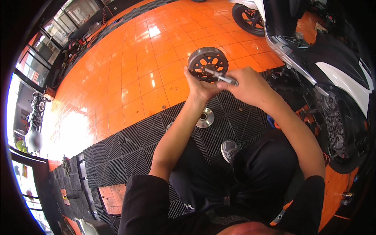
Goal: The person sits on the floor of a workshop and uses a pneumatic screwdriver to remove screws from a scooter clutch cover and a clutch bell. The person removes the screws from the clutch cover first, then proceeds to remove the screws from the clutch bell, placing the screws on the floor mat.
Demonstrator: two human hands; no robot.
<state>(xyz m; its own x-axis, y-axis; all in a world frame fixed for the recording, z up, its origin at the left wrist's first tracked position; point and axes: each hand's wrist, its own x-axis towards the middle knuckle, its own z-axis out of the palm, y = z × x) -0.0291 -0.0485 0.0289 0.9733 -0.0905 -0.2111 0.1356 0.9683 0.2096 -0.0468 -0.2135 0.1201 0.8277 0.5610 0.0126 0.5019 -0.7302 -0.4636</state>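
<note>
Up in front of me, a dark round metal drum (208, 58) with a ring of oval holes, like a scooter clutch bell, is tilted with its perforated face toward me. My left hand (201, 89) supports it from below, fingers closed around its lower left rim. My right hand (250, 85) grips a silver-grey tool (228, 79) with a slim metal shaft. The shaft's tip lies over the drum's centre; whether it touches cannot be made out. On the mat below sits a shiny round metal disc (205, 118) with a central hole, beside my left forearm.
Black ribbed mats (137, 145) cover the floor under me, bordering orange tiles (129, 58). A white and black scooter (313, 74) with its engine side exposed stands close on my right. At the far left, a motorcycle (37, 111) stands by the windows.
</note>
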